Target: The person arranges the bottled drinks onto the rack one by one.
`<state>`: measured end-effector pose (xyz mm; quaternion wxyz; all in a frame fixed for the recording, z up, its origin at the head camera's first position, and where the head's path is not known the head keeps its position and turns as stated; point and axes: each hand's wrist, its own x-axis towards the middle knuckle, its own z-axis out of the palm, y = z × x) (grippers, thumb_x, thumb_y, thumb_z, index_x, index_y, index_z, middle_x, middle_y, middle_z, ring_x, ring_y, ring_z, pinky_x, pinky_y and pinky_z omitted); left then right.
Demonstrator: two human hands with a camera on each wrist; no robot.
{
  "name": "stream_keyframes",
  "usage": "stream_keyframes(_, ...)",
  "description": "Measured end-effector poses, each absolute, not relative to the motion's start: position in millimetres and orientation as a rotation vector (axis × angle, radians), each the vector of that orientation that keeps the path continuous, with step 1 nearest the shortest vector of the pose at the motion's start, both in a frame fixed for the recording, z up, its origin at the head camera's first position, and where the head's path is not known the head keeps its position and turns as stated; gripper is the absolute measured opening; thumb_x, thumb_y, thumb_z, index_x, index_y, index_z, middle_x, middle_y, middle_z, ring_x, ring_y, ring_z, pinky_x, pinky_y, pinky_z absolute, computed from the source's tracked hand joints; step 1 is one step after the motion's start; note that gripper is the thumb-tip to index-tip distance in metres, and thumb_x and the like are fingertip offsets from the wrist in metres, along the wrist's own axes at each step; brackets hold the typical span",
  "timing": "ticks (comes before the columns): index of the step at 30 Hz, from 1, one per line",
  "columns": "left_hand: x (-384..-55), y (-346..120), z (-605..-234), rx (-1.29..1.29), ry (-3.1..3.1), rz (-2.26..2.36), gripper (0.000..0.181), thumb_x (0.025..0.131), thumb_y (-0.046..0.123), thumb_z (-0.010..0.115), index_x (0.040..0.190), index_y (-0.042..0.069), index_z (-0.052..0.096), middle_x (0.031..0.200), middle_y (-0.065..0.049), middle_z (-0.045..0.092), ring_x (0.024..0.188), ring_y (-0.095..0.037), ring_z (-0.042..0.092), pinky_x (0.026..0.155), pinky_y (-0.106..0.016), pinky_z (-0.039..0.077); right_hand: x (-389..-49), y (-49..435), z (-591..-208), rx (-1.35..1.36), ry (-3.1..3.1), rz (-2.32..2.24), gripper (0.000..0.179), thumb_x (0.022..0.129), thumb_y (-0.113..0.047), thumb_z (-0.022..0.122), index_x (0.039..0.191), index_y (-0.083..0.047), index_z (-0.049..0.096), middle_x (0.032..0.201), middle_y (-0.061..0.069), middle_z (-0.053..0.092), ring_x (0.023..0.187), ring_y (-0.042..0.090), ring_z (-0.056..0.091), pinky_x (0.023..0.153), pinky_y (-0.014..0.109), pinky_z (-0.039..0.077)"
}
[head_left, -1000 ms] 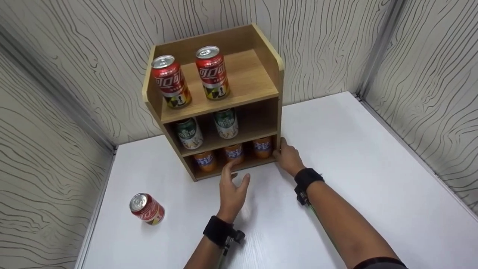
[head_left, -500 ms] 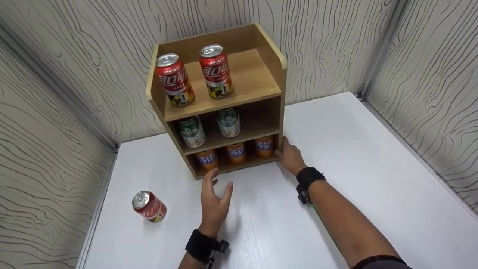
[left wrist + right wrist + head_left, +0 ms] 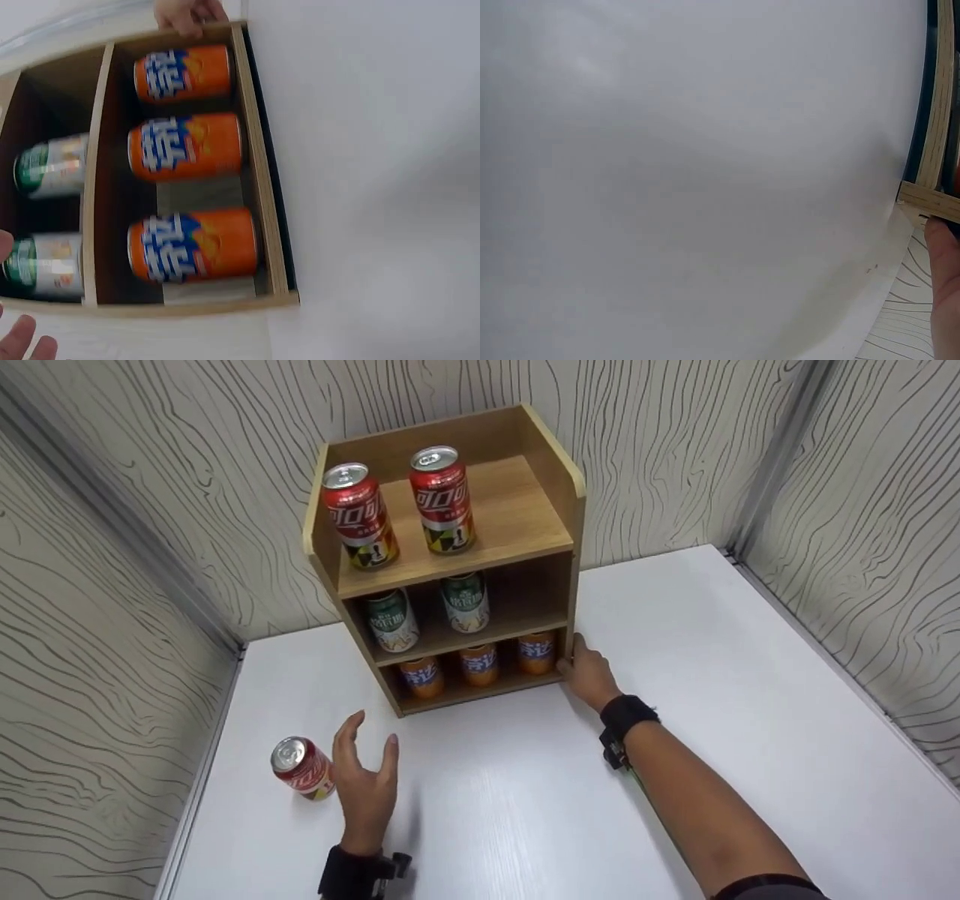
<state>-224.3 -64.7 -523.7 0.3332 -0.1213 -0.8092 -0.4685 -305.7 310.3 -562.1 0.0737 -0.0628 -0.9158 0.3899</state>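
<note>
My left hand (image 3: 365, 795) is held over the table, thumb and fingers spread in a curve with nothing between them. Just left of it, a red cola can (image 3: 306, 771) stands on the white table. At the lower right corner of a three-tier wooden shelf (image 3: 517, 514), my right hand (image 3: 590, 675) grips the side panel, thumb at the front edge. Two red cola cans, left (image 3: 361, 521) and right (image 3: 444, 506), stand on the top tier. Green-and-white cans (image 3: 466, 604) occupy the middle tier. Orange soda cans (image 3: 191, 244) fill the bottom tier.
Wood-grain patterned walls (image 3: 660, 450) enclose the white table (image 3: 712, 660) at the back and both sides. The shelf stands near the back wall. Each wrist wears a black strap (image 3: 628, 714) with a small camera.
My left hand has moved left and toward me, from in front of the bottom tier to beside the lone cola can. The right hand stays on the shelf. The view shifts slightly.
</note>
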Motion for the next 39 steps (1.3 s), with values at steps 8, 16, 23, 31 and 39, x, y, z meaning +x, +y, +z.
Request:
stream_keyframes(8, -237.9, -108.3, -521.0, -0.185, -2.052, -1.067, 0.053, 0.077, -0.001, 0.077, 0.125, -0.005, 0.053, 0.129, -0.019, 0.05, 0.125, -0.033, 0.042, 0.102, -0.049, 0.033, -306.0, 311.5, -564.4, -0.177, -2.779, 1.168, 0.053, 0.099, -0.019, 0.05, 0.142, 0.007, 0.03, 0.114, 0.027, 0.061, 0.101, 0.036, 0.062, 0.084, 0.047, 0.05)
stream_keyframes(16, -243.7, -137.3, -529.3, -0.041, -2.079, -1.083, 0.068, 0.072, 0.004, 0.084, 0.129, -0.005, 0.049, 0.136, -0.022, 0.043, 0.132, -0.034, 0.032, 0.104, -0.056, 0.029, -307.4, 312.3, -563.2, -0.184, -2.77, 1.157, 0.05, 0.099, -0.018, 0.05, 0.14, 0.006, 0.033, 0.111, 0.025, 0.062, 0.098, 0.034, 0.063, 0.082, 0.047, 0.05)
stream_keyframes(23, -244.5, -158.1, -545.7, 0.17, -2.108, -1.175, 0.096, 0.067, 0.012, 0.089, 0.145, 0.003, 0.033, 0.148, -0.02, 0.028, 0.138, -0.031, 0.022, 0.108, -0.056, 0.024, -306.7, 310.3, -564.3, -0.16, -2.756, 1.175, 0.044, 0.098, -0.016, 0.05, 0.135, 0.004, 0.037, 0.107, 0.023, 0.063, 0.095, 0.032, 0.063, 0.08, 0.045, 0.051)
stream_keyframes(31, -250.3, -165.3, -562.5, 0.368, -2.123, -1.521, 0.116, 0.071, 0.01, 0.086, 0.156, 0.009, 0.007, 0.154, -0.024, 0.013, 0.142, -0.039, 0.015, 0.112, -0.055, 0.017, -308.0, 311.1, -565.5, -0.157, -2.739, 1.161, 0.041, 0.097, -0.016, 0.051, 0.132, 0.003, 0.04, 0.103, 0.019, 0.064, 0.09, 0.03, 0.063, 0.078, 0.045, 0.051)
stream_keyframes(39, -253.8, -165.7, -568.4, 0.467, -2.132, -1.689, 0.111, 0.075, 0.007, 0.083, 0.155, 0.008, 0.006, 0.154, -0.024, 0.019, 0.14, -0.039, 0.022, 0.113, -0.048, 0.017, -307.8, 312.8, -563.5, -0.165, -2.766, 1.166, 0.051, 0.099, -0.018, 0.05, 0.141, 0.006, 0.032, 0.113, 0.024, 0.062, 0.099, 0.034, 0.063, 0.083, 0.046, 0.05)
